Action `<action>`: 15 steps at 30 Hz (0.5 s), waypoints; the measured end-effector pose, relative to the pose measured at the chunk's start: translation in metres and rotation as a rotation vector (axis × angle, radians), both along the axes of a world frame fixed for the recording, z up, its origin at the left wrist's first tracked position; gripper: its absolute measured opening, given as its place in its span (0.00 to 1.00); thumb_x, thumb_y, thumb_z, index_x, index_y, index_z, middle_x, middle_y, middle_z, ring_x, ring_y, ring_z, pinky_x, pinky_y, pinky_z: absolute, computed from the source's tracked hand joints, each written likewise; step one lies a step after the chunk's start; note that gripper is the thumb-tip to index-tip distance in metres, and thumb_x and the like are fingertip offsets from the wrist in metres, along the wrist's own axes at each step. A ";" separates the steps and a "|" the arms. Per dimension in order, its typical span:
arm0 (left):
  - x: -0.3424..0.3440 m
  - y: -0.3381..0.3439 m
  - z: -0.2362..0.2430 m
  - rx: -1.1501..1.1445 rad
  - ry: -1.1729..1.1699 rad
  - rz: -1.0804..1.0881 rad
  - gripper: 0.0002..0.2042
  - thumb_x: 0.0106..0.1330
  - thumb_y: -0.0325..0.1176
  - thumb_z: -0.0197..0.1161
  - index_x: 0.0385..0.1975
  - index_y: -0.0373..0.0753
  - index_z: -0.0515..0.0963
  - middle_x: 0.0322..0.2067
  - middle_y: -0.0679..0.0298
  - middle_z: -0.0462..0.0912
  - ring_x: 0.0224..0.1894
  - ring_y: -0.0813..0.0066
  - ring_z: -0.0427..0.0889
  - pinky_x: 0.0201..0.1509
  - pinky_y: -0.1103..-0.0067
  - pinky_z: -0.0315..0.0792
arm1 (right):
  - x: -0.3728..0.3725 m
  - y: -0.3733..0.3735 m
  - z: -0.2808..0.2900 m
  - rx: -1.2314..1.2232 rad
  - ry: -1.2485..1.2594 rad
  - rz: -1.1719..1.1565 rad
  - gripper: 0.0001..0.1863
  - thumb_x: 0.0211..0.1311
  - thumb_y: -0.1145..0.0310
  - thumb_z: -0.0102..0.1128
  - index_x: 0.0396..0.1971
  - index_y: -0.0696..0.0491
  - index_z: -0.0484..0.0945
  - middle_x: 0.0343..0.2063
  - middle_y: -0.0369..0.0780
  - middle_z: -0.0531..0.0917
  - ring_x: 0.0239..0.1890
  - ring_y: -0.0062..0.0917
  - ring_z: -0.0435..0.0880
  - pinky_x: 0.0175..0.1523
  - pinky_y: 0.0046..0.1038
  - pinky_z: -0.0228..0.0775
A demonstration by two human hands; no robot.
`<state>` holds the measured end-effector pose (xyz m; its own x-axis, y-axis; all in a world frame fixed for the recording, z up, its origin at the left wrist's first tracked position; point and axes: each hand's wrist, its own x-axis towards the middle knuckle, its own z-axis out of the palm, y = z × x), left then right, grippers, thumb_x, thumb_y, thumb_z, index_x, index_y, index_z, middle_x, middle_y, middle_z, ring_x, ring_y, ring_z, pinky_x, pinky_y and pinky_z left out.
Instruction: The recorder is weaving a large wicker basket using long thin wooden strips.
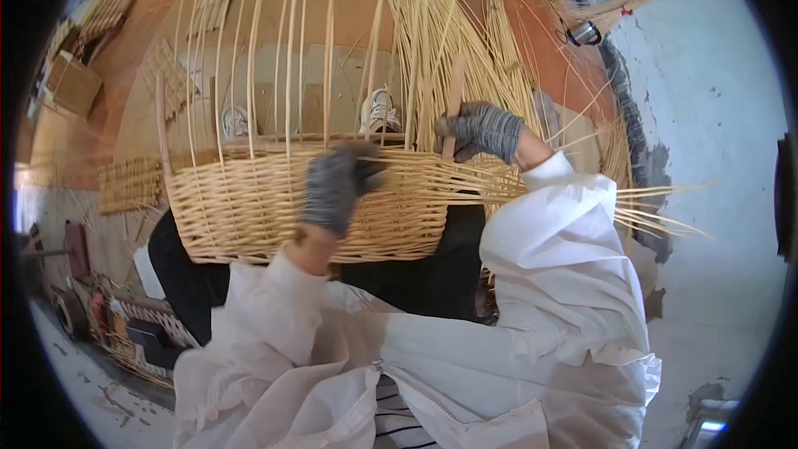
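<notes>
Our basket (241, 208) lies crosswise, our right hand (490, 129) wrapped around its right-end stick (457, 81), our left hand (334, 187) midway, grip too blurred to tell.

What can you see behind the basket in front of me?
Beyond the far rim of the basket, two shoes show between upright canes, with a heap of loose canes toward the right. Whatever sits lower, directly behind the woven wall, is covered.

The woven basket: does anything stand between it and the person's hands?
Nothing visible does. The gloved left hand is over the woven basket, though blur hides whether it touches; the gloved right hand is at the thick stick standing at the basket's right end.
</notes>
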<state>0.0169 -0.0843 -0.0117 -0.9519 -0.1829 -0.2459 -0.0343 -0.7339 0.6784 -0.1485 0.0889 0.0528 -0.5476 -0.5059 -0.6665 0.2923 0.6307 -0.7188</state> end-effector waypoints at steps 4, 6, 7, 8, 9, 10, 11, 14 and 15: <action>-0.011 -0.074 -0.010 -0.813 -0.137 0.057 0.08 0.62 0.32 0.51 0.32 0.33 0.72 0.31 0.58 0.77 0.29 0.73 0.77 0.30 0.81 0.72 | 0.028 -0.012 -0.017 0.271 0.679 0.356 0.26 0.37 0.58 0.68 0.34 0.60 0.72 0.29 0.47 0.78 0.35 0.39 0.77 0.41 0.31 0.70; -0.069 -0.071 0.013 -1.198 0.163 0.088 0.08 0.61 0.31 0.49 0.31 0.34 0.72 0.29 0.55 0.77 0.26 0.65 0.78 0.28 0.75 0.72 | 0.040 -0.003 -0.045 0.275 0.785 0.118 0.21 0.38 0.62 0.67 0.31 0.58 0.71 0.24 0.43 0.76 0.29 0.32 0.74 0.36 0.29 0.68; -0.098 -0.065 0.033 -1.581 0.273 0.114 0.07 0.60 0.30 0.49 0.30 0.35 0.71 0.28 0.54 0.76 0.24 0.61 0.77 0.27 0.72 0.71 | 0.045 -0.009 -0.065 0.205 0.872 -0.056 0.16 0.40 0.67 0.67 0.28 0.55 0.70 0.20 0.38 0.73 0.22 0.24 0.71 0.31 0.27 0.67; -0.117 -0.035 0.086 -1.626 0.005 -0.113 0.07 0.57 0.31 0.51 0.32 0.36 0.71 0.29 0.53 0.75 0.29 0.57 0.76 0.33 0.68 0.70 | 0.049 -0.013 -0.080 0.136 0.792 -0.238 0.13 0.42 0.70 0.63 0.29 0.54 0.70 0.21 0.41 0.75 0.23 0.29 0.74 0.32 0.29 0.68; -0.154 -0.029 0.074 -1.623 0.230 -0.216 0.09 0.56 0.32 0.52 0.33 0.34 0.71 0.33 0.53 0.76 0.35 0.61 0.77 0.38 0.70 0.70 | 0.059 -0.029 -0.076 0.126 0.799 -0.227 0.13 0.42 0.70 0.63 0.29 0.54 0.70 0.21 0.41 0.75 0.23 0.29 0.74 0.32 0.29 0.68; -0.184 -0.007 0.086 -1.730 0.218 -0.392 0.11 0.55 0.30 0.54 0.37 0.34 0.71 0.31 0.54 0.77 0.34 0.66 0.77 0.38 0.73 0.70 | 0.069 -0.038 -0.063 0.270 0.916 -0.322 0.12 0.43 0.72 0.61 0.30 0.55 0.70 0.22 0.43 0.76 0.24 0.32 0.75 0.32 0.29 0.68; -0.196 0.008 0.093 -1.843 0.186 -0.581 0.15 0.53 0.29 0.56 0.41 0.34 0.71 0.30 0.56 0.78 0.33 0.71 0.77 0.38 0.77 0.70 | 0.075 -0.045 -0.059 0.402 1.015 -0.418 0.11 0.44 0.74 0.59 0.30 0.56 0.70 0.23 0.44 0.77 0.25 0.35 0.76 0.33 0.30 0.68; -0.152 -0.020 0.070 -1.342 0.407 0.094 0.14 0.55 0.29 0.56 0.43 0.34 0.71 0.31 0.57 0.77 0.36 0.73 0.76 0.40 0.79 0.69 | 0.070 -0.048 -0.074 0.449 0.898 -0.358 0.11 0.50 0.65 0.53 0.32 0.55 0.71 0.29 0.49 0.78 0.35 0.41 0.77 0.40 0.36 0.68; -0.119 -0.033 0.067 -1.303 0.521 0.264 0.13 0.57 0.28 0.55 0.42 0.33 0.72 0.29 0.59 0.77 0.34 0.75 0.76 0.40 0.81 0.68 | 0.067 -0.037 -0.078 0.447 0.796 -0.332 0.12 0.51 0.64 0.51 0.33 0.55 0.71 0.30 0.49 0.78 0.36 0.41 0.77 0.41 0.36 0.68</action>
